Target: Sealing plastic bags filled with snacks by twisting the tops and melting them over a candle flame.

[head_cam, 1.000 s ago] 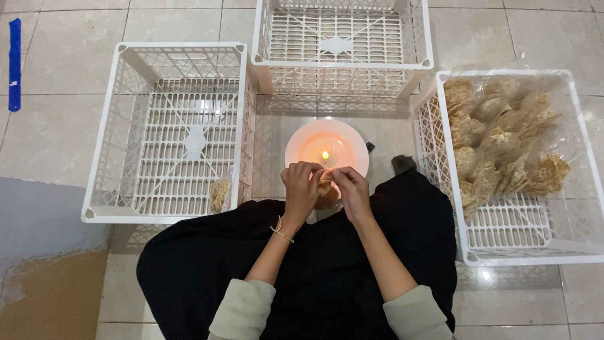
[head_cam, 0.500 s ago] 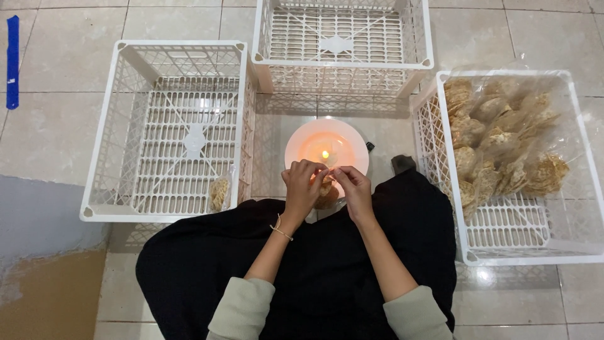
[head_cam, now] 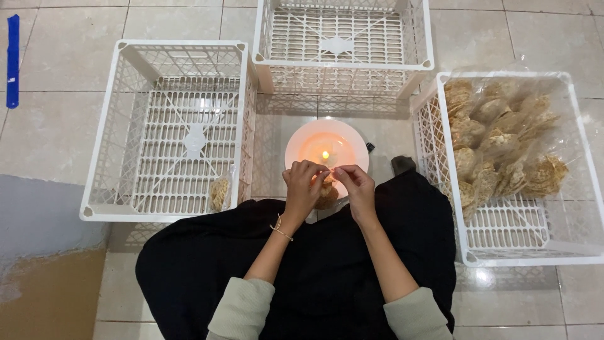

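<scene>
The person sits on the tiled floor, both hands raised just over the lit candle (head_cam: pixel 325 155) on its white plate (head_cam: pixel 296 146). The left hand (head_cam: pixel 303 189) and right hand (head_cam: pixel 356 186) pinch the clear mouth of one small packet of crackers (head_cam: pixel 326 196), fingertips clenched on the plastic near the flame, seemingly so the heat can reach it. Three white crates stand around: the left crate (head_cam: pixel 165 50) holds one packet (head_cam: pixel 219 192), the far crate (head_cam: pixel 343 65) none, the right crate (head_cam: pixel 503 252) a heap too tangled to count.
</scene>
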